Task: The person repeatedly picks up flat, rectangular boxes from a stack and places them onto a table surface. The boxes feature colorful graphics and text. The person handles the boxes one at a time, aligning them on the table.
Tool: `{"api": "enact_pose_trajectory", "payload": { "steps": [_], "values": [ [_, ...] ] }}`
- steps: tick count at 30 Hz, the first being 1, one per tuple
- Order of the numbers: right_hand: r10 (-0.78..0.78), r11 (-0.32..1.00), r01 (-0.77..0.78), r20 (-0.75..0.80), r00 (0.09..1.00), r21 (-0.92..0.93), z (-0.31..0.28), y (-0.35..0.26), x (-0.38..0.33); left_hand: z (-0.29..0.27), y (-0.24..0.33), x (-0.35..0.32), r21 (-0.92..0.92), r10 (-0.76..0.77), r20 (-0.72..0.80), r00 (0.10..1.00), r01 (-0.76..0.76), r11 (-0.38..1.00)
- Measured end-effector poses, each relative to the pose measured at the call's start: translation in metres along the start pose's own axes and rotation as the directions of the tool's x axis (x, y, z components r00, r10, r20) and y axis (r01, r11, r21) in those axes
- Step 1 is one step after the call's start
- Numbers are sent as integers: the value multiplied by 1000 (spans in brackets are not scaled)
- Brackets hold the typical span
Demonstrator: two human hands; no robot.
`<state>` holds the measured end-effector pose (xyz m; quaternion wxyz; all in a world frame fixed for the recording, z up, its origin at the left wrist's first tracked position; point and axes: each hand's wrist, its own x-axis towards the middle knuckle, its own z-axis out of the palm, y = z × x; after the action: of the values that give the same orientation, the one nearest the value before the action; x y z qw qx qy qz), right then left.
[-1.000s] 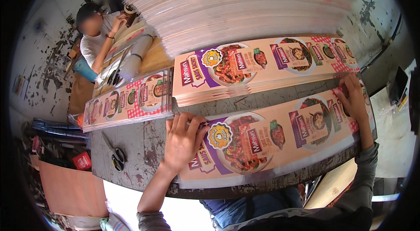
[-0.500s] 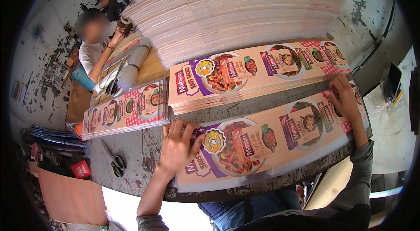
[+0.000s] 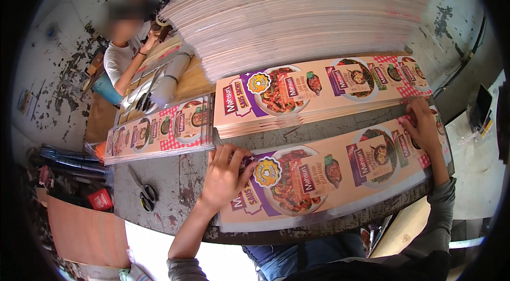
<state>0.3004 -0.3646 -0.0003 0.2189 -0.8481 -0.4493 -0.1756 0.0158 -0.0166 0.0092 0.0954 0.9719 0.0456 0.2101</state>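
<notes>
A long printed board [image 3: 340, 164] with food pictures lies across the near part of the table, with clear plastic film [image 3: 319, 214] showing along its near edge. My left hand [image 3: 226, 174] grips its left end, the fingers bent at the far corner and the thumb over the print. At the opposite end, my right hand [image 3: 423, 129] pinches the board by its far edge. Just beyond lies a stack of matching boards [image 3: 319, 87]. Left of that stack, another pile of printed boards [image 3: 159, 129] is wrapped in clear plastic.
Black-handled scissors [image 3: 144, 196] lie on the worn grey table [image 3: 175, 201], left of my left arm. A tall stack of boards [image 3: 303, 20] rises at the back. Beyond the wrapped pile are a plastic roll [image 3: 172, 76] and a co-worker in a white shirt [image 3: 119, 60].
The whole view has shifted slightly, so most things appear a little farther right. Both hands stay at the two ends of the board, which has hardly moved.
</notes>
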Motion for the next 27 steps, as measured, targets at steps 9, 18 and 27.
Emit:
{"api": "enact_pose_trajectory", "payload": {
  "steps": [9, 18, 27],
  "values": [
    [65, 993, -63, -8, 998, 99, 3, 1, -2, 4, -4, 0, -14, 15, -5, 1000, -15, 1000],
    [22, 998, -20, -35, 999, 68, -1, -4, 0, 0, -1, -2, 78, 73, -6, 997, -72, 994],
    [-72, 996, 65, -124, 990, -61, 0, -4, -3, -1, 4, 0, 155, 127, -43, 991, -119, 981]
  ]
}}
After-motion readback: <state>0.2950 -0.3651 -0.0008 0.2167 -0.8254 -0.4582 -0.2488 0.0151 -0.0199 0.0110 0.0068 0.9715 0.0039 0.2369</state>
